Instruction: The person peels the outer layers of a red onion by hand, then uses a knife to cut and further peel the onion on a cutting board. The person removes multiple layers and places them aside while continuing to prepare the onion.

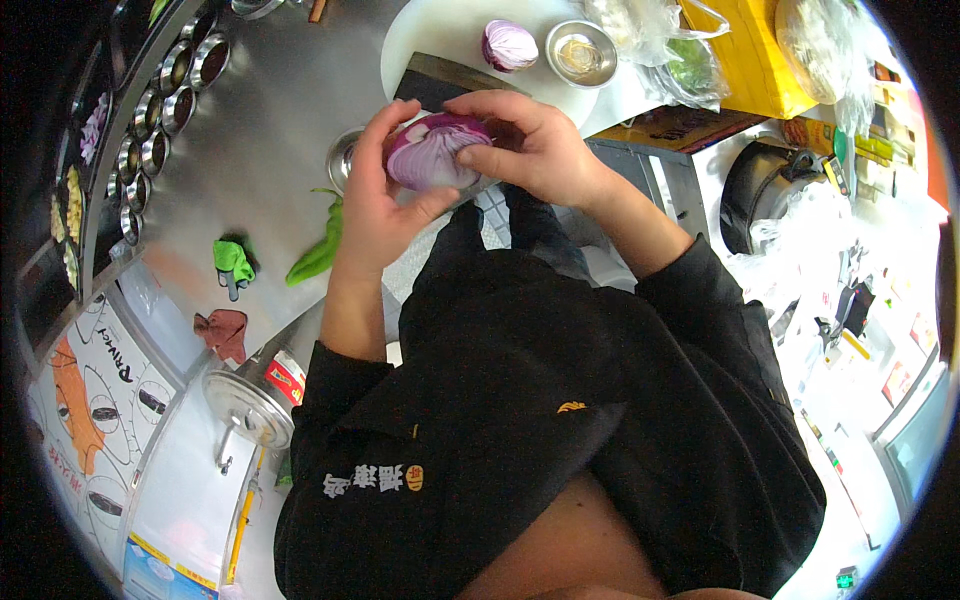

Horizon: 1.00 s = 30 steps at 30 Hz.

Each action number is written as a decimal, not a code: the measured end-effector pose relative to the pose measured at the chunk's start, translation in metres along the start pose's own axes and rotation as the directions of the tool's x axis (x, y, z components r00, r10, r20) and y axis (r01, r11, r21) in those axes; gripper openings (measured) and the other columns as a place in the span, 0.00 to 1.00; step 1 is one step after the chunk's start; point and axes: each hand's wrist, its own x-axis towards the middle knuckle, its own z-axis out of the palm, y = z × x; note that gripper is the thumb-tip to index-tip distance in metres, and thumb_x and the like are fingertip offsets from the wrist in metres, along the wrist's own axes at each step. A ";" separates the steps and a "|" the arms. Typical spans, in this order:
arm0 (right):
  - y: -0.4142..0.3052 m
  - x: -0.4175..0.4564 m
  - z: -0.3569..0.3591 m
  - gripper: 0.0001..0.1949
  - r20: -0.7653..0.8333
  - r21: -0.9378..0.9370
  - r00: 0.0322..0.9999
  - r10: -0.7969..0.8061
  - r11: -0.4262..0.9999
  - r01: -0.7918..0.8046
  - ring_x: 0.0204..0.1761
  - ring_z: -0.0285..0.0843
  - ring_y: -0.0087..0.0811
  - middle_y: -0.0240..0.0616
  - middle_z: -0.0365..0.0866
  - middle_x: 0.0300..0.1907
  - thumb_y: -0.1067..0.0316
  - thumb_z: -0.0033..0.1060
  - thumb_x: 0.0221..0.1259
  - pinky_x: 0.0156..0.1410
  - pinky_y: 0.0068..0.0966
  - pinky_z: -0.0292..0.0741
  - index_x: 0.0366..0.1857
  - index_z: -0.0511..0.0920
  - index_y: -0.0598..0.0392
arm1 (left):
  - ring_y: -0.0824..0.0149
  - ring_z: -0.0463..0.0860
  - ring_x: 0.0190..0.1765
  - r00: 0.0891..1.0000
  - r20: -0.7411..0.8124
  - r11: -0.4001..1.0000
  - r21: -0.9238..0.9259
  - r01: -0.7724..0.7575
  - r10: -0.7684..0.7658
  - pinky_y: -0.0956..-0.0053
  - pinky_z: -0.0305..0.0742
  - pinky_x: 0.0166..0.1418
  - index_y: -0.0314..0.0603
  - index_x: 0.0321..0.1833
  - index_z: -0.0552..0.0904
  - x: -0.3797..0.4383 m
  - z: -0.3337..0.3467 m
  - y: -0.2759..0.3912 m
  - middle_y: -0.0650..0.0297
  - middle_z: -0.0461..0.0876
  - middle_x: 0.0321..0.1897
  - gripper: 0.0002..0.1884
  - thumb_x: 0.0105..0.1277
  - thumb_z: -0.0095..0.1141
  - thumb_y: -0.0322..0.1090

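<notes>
Both hands hold a cut half of a red onion (pixel 435 154), raised in front of my body with its pale layered cut face showing. My left hand (pixel 382 187) grips it at one side, fingers and thumb curved around it. At the other side, my right hand (pixel 525 146) presses its thumb on the cut face. Another red onion half (pixel 509 46) lies on the round white cutting board (pixel 420 26). A wide dark blade (pixel 439 75), apparently a cleaver, rests on the board, partly hidden behind my hands.
A metal bowl (pixel 581 54) holds thin tan strands. A second metal bowl (pixel 341 161) is partly behind my left hand. A green pepper (pixel 319 251), green cloth (pixel 234 261) and brown cloth (pixel 223 334) lie on the steel counter (pixel 277 112). Several metal cups (pixel 178 110) line its left side.
</notes>
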 end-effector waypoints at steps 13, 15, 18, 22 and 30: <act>0.004 -0.006 0.012 0.26 0.027 0.123 0.999 -0.022 0.992 0.018 0.58 0.86 0.28 0.41 0.89 0.59 0.63 0.76 0.75 0.65 0.30 0.86 0.71 0.79 0.61 | 0.70 0.85 0.58 0.989 -0.023 0.981 -0.135 0.139 -0.144 0.72 0.78 0.66 0.36 0.68 0.82 -0.005 -0.010 -0.005 0.62 0.87 0.56 0.25 0.78 0.71 0.46; 0.003 -0.006 0.011 0.25 0.037 0.103 0.999 0.001 0.995 -0.004 0.61 0.85 0.27 0.39 0.87 0.62 0.66 0.73 0.78 0.68 0.30 0.84 0.73 0.77 0.62 | 0.70 0.85 0.57 0.988 -0.026 0.975 -0.169 0.144 -0.151 0.72 0.78 0.66 0.35 0.67 0.82 -0.005 -0.009 -0.006 0.62 0.88 0.56 0.24 0.79 0.70 0.45; 0.010 -0.004 0.010 0.25 0.038 0.123 0.999 0.019 0.992 -0.023 0.60 0.85 0.27 0.39 0.87 0.60 0.66 0.73 0.77 0.67 0.30 0.84 0.72 0.78 0.62 | 0.70 0.85 0.57 0.986 -0.038 0.961 -0.234 0.150 -0.163 0.72 0.78 0.65 0.34 0.67 0.82 -0.005 -0.007 -0.012 0.62 0.88 0.56 0.23 0.81 0.68 0.45; 0.009 -0.001 0.010 0.23 0.040 0.144 0.997 0.061 0.987 -0.066 0.57 0.87 0.26 0.38 0.89 0.58 0.66 0.72 0.78 0.64 0.29 0.87 0.71 0.79 0.62 | 0.70 0.85 0.56 0.976 -0.080 0.954 -0.240 0.180 -0.204 0.72 0.79 0.65 0.34 0.65 0.83 -0.007 -0.005 -0.018 0.62 0.88 0.55 0.21 0.82 0.66 0.45; 0.006 0.015 0.002 0.24 0.095 0.181 0.963 0.254 0.946 -0.267 0.49 0.90 0.26 0.40 0.90 0.53 0.57 0.69 0.80 0.51 0.28 0.91 0.69 0.80 0.63 | 0.68 0.88 0.48 0.900 -0.106 0.840 -0.418 0.346 -0.424 0.68 0.84 0.52 0.35 0.62 0.84 -0.001 0.002 -0.026 0.61 0.89 0.51 0.22 0.85 0.60 0.50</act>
